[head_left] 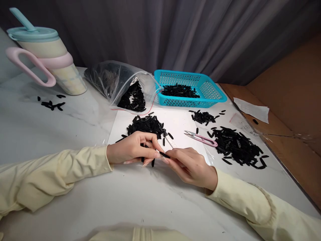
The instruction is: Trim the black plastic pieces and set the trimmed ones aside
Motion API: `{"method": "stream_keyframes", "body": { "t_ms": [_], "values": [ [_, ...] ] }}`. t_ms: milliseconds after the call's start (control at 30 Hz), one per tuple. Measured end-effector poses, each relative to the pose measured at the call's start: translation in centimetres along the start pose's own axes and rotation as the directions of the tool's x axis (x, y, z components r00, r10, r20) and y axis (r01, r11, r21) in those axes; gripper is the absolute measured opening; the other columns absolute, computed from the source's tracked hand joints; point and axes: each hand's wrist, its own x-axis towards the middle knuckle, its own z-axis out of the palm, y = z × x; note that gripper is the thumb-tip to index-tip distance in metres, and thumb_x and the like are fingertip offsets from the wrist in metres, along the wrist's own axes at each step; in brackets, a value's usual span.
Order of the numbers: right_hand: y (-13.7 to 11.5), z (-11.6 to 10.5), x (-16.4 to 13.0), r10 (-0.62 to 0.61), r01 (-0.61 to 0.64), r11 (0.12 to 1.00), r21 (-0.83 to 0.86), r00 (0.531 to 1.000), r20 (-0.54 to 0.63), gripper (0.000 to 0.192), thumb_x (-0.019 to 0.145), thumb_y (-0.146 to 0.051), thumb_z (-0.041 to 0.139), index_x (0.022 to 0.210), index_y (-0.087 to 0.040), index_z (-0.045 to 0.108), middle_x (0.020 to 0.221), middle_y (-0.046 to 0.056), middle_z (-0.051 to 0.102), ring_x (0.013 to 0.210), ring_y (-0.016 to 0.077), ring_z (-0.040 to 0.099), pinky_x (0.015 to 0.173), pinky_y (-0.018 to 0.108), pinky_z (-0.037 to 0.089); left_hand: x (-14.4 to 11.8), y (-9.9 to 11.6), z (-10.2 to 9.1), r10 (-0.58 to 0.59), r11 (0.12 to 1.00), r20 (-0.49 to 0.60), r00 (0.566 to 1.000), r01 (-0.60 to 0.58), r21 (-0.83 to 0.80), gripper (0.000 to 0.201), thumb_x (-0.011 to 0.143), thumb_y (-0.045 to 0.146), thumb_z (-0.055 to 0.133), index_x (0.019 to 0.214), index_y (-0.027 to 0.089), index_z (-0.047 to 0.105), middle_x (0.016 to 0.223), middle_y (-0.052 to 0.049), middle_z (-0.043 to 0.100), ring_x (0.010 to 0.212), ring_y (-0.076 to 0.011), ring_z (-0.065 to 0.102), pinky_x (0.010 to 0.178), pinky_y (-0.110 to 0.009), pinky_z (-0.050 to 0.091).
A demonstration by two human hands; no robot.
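Observation:
Between the fingertips of both hands is one slim black piece [165,155], tapered at its ends, perhaps a small covered hair clip. My left hand [136,147] pinches its left end, and more black pieces [152,163] show under and between the curled fingers. My right hand [188,164] grips the right end with thumb and forefinger. Just behind the hands, a pile of similar black pieces [145,125] lies on a white sheet [175,117]. A pale, flat, narrow tool [170,140] sticks out behind the fingers, partly hidden.
Pink-handled thread snips [202,138] lie right of the hands, near a larger black pile [237,147] and a smaller one [204,117]. Behind stand a blue basket [190,101] and an open clear bag [110,78] with black pieces. A tumbler [60,63] stands left.

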Motion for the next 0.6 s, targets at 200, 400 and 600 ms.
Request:
{"method": "stream_keyframes", "body": {
  "t_ms": [200, 400, 600],
  "values": [
    [0.17, 0.11, -0.18, -0.03, 0.03, 0.999, -0.017, 1.0, 0.002, 0.006, 0.09, -0.017, 0.046, 0.086, -0.015, 0.049, 0.056, -0.002, 0.047, 0.046, 0.0103, 0.039, 0.045, 0.024, 0.029, -0.02, -0.03, 0.06, 0.007, 1.0, -0.002, 1.0, -0.007, -0.012, 0.008, 0.078, 0.019, 0.059, 0.079, 0.013, 0.055, 0.047, 0.007, 0.053, 0.026, 0.0008, 0.026, 0.022, -0.009, 0.018],
    [0.11, 0.08, -0.09, -0.024, 0.024, 1.0, -0.007, 1.0, -0.015, 0.006, 0.09, -0.017, 0.046, 0.085, -0.015, 0.049, 0.055, -0.002, 0.048, 0.044, 0.0099, 0.04, 0.044, 0.023, 0.029, 0.09, -0.22, 0.03, 0.018, 1.0, -0.003, 1.0, -0.019, -0.022, 0.006, 0.078, 0.018, 0.059, 0.079, 0.013, 0.056, 0.047, 0.007, 0.054, 0.026, 0.0006, 0.026, 0.022, -0.009, 0.019],
    [0.13, 0.25, -0.28, -0.015, 0.014, 0.999, -0.03, 1.0, -0.027, 0.005, 0.089, -0.018, 0.046, 0.085, -0.017, 0.049, 0.055, -0.003, 0.051, 0.043, 0.0093, 0.044, 0.043, 0.022, 0.032, 0.05, -0.18, -0.15, 0.033, 0.999, 0.009, 0.999, -0.033, -0.033, 0.008, 0.077, 0.02, 0.059, 0.081, 0.012, 0.059, 0.048, 0.006, 0.054, 0.027, 0.0002, 0.027, 0.023, -0.01, 0.019]
  ]
}}
